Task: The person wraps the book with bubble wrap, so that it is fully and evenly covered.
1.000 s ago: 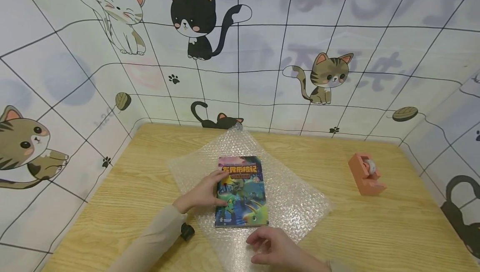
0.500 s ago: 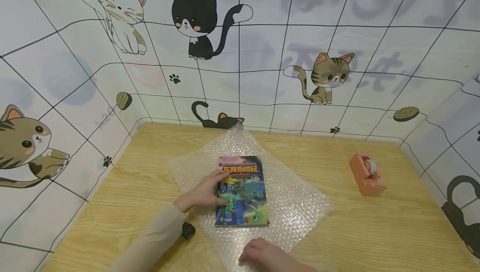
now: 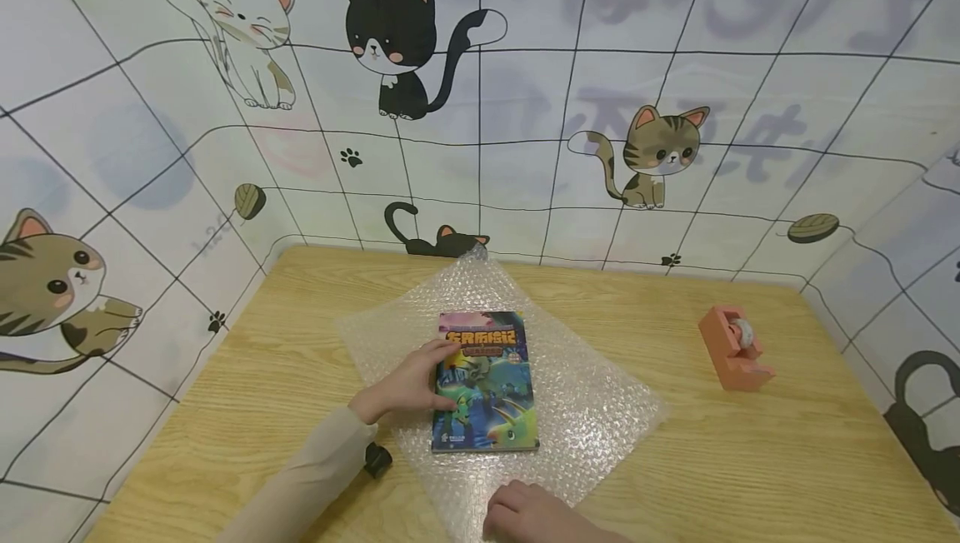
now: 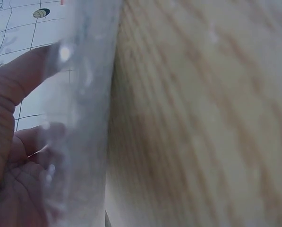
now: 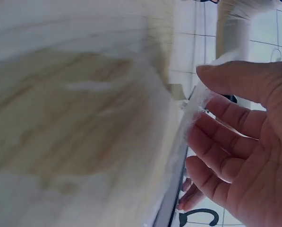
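Head view: I saw a colourful book (image 3: 485,382) lying flat on a bubble wrap sheet (image 3: 592,410), centre of the frame, on the wooden table (image 3: 750,460).
Left hand (image 3: 405,386): fingers lay relaxed on the book's left edge, pressing, not clenched.
Right hand (image 3: 528,516): at the bottom edge, fingers pinching the sheet's near corner (image 5: 197,101).
Tape dispenser (image 3: 733,346): right of frame, well apart.

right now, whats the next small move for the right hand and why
Probably lift the near corner of the bubble wrap up over the book. The right hand sits at that corner with the film between thumb and fingers, while the left hand rests on the book's left edge.
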Tool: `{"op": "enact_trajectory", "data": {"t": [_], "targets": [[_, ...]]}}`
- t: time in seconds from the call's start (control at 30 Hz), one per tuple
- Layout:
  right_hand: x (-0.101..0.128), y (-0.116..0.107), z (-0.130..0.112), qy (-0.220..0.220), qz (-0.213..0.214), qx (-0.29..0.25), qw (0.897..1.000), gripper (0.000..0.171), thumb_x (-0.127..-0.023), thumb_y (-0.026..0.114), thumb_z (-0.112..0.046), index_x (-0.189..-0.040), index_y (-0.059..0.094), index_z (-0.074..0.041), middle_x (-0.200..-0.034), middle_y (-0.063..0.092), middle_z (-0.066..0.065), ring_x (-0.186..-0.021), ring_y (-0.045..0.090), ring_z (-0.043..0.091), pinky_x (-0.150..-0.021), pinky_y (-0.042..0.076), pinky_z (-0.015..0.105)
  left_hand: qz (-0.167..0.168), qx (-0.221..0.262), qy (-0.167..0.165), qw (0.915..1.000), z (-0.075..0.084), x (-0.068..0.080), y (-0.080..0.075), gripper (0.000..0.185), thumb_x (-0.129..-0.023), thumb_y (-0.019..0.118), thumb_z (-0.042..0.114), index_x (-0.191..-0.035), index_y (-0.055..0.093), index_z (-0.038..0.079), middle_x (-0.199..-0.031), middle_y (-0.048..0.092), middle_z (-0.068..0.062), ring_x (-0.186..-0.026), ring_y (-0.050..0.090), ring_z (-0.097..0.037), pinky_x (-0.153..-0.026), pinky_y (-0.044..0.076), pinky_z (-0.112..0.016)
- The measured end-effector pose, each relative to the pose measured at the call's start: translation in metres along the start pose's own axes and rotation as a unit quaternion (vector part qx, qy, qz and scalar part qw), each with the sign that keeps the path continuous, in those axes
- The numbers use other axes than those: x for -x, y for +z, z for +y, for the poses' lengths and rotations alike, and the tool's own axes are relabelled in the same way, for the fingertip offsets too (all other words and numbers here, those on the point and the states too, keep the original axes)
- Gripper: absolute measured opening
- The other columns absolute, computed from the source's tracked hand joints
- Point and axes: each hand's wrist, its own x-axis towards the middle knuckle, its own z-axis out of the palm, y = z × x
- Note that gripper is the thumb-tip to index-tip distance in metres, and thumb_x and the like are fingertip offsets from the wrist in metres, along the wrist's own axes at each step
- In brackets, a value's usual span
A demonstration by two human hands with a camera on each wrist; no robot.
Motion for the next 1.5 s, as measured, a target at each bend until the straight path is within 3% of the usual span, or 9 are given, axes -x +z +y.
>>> {"op": "enact_trajectory", "data": {"t": [0.1,0.2,0.37,0.43,0.63,0.77,1.27,1.5], "targets": [[-0.001,-0.007,0.000,-0.007,-0.003,0.017,1.000,0.017,-0.089,0.059,-0.033,-0.092,0.063,-0.017,-0.088,0.057,-0.011,-0.082,0.049,-0.003,-0.070,0.032,0.003,0.001,0.001,-0.001,1.0000,-0.001,-0.001,0.001,0.089,-0.066,0.085,0.022,-0.136,0.040,-0.009,-0.138,0.039,-0.025,-0.126,0.038,-0.041,-0.103,0.032,-0.056],[-0.003,-0.016,-0.001,-0.014,0.003,0.018,1.000,0.008,-0.085,0.064,-0.022,-0.090,0.064,-0.015,-0.085,0.059,-0.011,-0.080,0.050,-0.003,-0.071,0.033,0.002,0.001,0.001,-0.001,1.0000,-0.002,-0.001,0.001,0.089,-0.066,0.085,0.022,-0.136,0.040,-0.009,-0.138,0.039,-0.025,-0.126,0.039,-0.041,-0.103,0.032,-0.056],[-0.006,-0.036,-0.005,0.041,0.018,-0.031,0.999,0.005,-0.087,0.063,-0.011,-0.090,0.065,-0.015,-0.086,0.060,-0.011,-0.080,0.052,-0.002,-0.071,0.043,0.009,0.001,-0.003,-0.001,1.0000,-0.002,-0.001,0.001,0.088,-0.066,0.085,0.022,-0.136,0.040,-0.009,-0.138,0.040,-0.025,-0.125,0.039,-0.041,-0.102,0.033,-0.056],[-0.009,-0.042,-0.006,0.066,0.032,-0.041,0.996,0.004,-0.089,0.063,-0.013,-0.090,0.066,-0.015,-0.086,0.060,-0.012,-0.080,0.053,-0.003,-0.071,0.046,0.011,0.001,-0.002,-0.002,1.0000,-0.001,-0.001,0.001,0.088,-0.066,0.085,0.022,-0.136,0.040,-0.008,-0.138,0.040,-0.025,-0.125,0.039,-0.041,-0.102,0.033,-0.056],[-0.021,-0.050,0.001,0.052,0.122,-0.003,0.991,0.008,-0.082,0.068,-0.005,-0.084,0.064,-0.011,-0.081,0.064,-0.007,-0.077,0.059,0.000,-0.069,0.048,0.011,-0.001,-0.001,-0.006,1.0000,-0.001,-0.001,0.001,0.089,-0.066,0.085,0.022,-0.137,0.040,-0.008,-0.138,0.039,-0.025,-0.126,0.038,-0.041,-0.102,0.033,-0.056],[-0.030,-0.055,0.012,0.070,0.146,-0.050,0.986,0.008,-0.081,0.068,-0.002,-0.083,0.064,-0.009,-0.079,0.065,-0.005,-0.075,0.059,0.001,-0.067,0.051,0.015,0.001,-0.002,-0.005,1.0000,-0.001,-0.001,0.001,0.089,-0.066,0.085,0.022,-0.137,0.040,-0.008,-0.138,0.040,-0.025,-0.126,0.039,-0.041,-0.103,0.032,-0.056],[-0.057,-0.063,0.045,0.166,0.170,-0.138,0.961,0.003,-0.084,0.064,0.001,-0.086,0.065,-0.002,-0.078,0.065,0.001,-0.069,0.057,0.006,-0.058,0.051,0.019,0.000,0.013,-0.002,0.9999,0.000,0.000,0.001,0.085,-0.067,0.083,0.014,-0.137,0.040,-0.008,-0.138,0.040,-0.023,-0.125,0.039,-0.040,-0.101,0.034,-0.055],[-0.064,-0.063,0.060,0.168,0.177,-0.118,0.963,0.003,-0.087,0.063,-0.003,-0.085,0.065,-0.001,-0.077,0.064,0.002,-0.068,0.057,0.009,-0.060,0.050,0.021,0.003,0.000,0.004,1.0000,0.000,-0.001,0.002,0.084,-0.067,0.083,0.011,-0.136,0.040,-0.009,-0.138,0.040,-0.024,-0.126,0.039,-0.040,-0.101,0.036,-0.052]]}}
